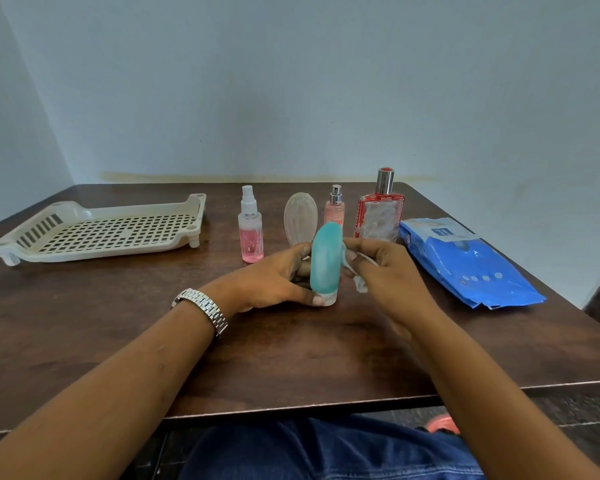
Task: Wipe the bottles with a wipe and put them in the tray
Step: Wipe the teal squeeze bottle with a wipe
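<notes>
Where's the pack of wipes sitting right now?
In the head view, the blue wipes pack lies flat on the right side of the table, just right of the red perfume bottle, beyond the right hand that holds a wipe against the teal bottle.

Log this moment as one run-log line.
step: wiping | left hand: holds teal bottle, cap down | right hand: pinches wipe against bottle | tray: no bottles yet
</notes>
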